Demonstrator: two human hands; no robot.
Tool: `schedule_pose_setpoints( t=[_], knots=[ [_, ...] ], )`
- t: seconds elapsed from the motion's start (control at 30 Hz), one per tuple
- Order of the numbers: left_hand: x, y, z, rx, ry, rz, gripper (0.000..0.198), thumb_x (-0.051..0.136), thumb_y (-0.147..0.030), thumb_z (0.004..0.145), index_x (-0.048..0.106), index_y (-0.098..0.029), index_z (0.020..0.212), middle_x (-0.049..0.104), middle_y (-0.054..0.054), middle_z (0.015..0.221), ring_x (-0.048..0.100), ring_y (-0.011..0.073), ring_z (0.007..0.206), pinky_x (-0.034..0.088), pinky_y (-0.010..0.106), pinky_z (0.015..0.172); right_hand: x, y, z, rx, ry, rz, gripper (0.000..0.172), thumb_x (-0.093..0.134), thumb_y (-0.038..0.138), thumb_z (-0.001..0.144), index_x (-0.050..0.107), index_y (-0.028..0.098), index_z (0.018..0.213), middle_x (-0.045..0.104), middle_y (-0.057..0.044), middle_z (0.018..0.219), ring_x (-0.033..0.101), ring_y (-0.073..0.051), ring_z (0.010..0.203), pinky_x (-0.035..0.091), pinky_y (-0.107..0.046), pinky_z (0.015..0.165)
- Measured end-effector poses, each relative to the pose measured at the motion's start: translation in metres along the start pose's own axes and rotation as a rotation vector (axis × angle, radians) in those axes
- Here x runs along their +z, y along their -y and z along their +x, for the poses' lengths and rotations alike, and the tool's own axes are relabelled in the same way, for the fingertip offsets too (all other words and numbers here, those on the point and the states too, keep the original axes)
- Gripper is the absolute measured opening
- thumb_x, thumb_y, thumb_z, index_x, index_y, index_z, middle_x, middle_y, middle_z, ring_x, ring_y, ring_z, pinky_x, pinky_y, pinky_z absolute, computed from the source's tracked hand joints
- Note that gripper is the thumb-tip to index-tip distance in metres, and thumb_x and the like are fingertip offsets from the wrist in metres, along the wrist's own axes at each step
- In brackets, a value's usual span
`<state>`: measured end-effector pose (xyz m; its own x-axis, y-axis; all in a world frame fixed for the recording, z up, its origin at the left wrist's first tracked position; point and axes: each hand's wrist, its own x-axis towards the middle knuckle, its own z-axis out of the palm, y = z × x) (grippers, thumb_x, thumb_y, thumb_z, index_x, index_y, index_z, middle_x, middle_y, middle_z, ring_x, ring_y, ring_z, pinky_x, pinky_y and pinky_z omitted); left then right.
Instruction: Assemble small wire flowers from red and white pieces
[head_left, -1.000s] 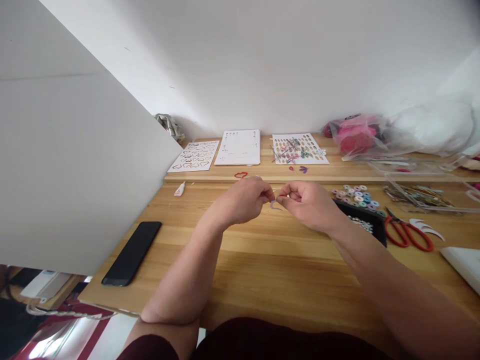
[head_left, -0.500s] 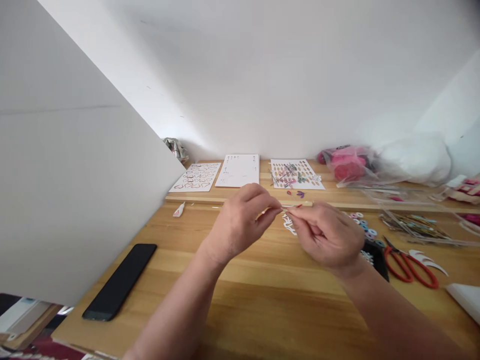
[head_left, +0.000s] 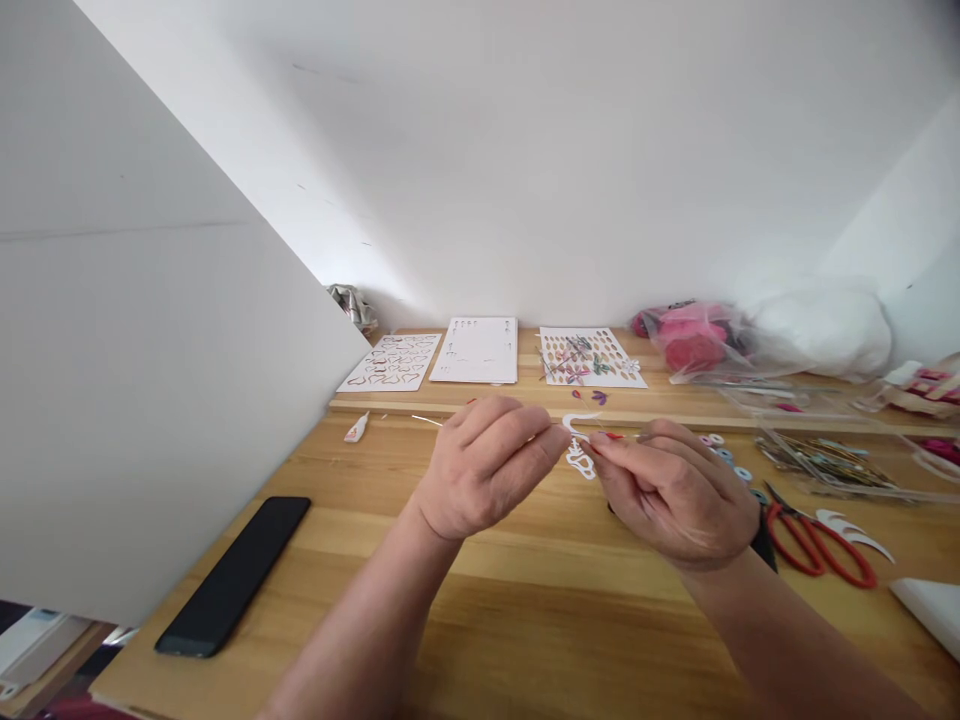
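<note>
Just above the middle of the table, my left hand [head_left: 491, 468] and my right hand [head_left: 671, 492] face each other with pinched fingertips a short gap apart. What the left fingertips hold is too small to make out. A small thin red piece [head_left: 613, 435] shows at the right fingertips; its kind is unclear. Behind the gap lie white cut-out shapes [head_left: 580, 462], partly covered by the right hand. A thin white strip [head_left: 426, 419] pokes out beyond the left hand.
A black phone [head_left: 234, 575] and a small white glue bottle [head_left: 357, 428] lie at left. Red-handled scissors [head_left: 821, 540], white curved pieces [head_left: 855, 532] and a clear tray of thin sticks [head_left: 840, 460] are at right. Perforated sheets [head_left: 474, 350] rest on the back ledge.
My hands have drawn slightly apart, the right one moving right and down. The red piece now sits closer to the right fingertips. More of the white cut-outs shows between the hands.
</note>
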<state>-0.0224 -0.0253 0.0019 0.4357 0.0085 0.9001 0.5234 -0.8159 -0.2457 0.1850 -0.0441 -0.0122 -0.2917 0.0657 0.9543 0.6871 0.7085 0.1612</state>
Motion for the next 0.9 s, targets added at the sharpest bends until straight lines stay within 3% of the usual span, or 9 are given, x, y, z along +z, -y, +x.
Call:
schedule_pose_setpoints(
  t=[0.27,0.73,0.9],
  knots=[
    [-0.0017,-0.0021,-0.0005,0.011,0.002,0.084,0.026,0.067,-0.014,0.085,0.063,-0.022,0.110,0.070,0.003,0.092,0.063,0.0160,0.083,0.054,0.031,0.072,0.0000,0.0070,0.0039,0.172,-0.030,0.082,0.040,0.073,0.002,0.075,0.064,0.027,0.105,0.065,0.004,0.063,0.053,-0.011,0.051,0.042,-0.025,0.047],
    [-0.0005,-0.0025,0.0023,-0.016,0.017,0.049,0.027,0.066,-0.011,0.086,0.062,-0.021,0.110,0.069,0.004,0.095,0.063,0.0157,0.087,0.055,0.029,0.076,0.0002,0.0000,-0.0026,0.031,-0.036,-0.084,0.046,0.076,0.003,0.075,0.067,0.028,0.112,0.073,0.002,0.071,0.062,-0.015,0.057,0.055,-0.033,0.063],
    [-0.0001,-0.0020,0.0057,-0.090,0.058,0.072,0.025,0.063,-0.008,0.087,0.063,-0.022,0.108,0.068,0.003,0.094,0.059,0.0144,0.083,0.052,0.029,0.077,-0.0005,0.0023,-0.0027,0.158,-0.026,-0.034,0.036,0.076,0.007,0.075,0.070,0.028,0.104,0.066,0.003,0.063,0.055,-0.013,0.051,0.048,-0.030,0.053]
  ],
)
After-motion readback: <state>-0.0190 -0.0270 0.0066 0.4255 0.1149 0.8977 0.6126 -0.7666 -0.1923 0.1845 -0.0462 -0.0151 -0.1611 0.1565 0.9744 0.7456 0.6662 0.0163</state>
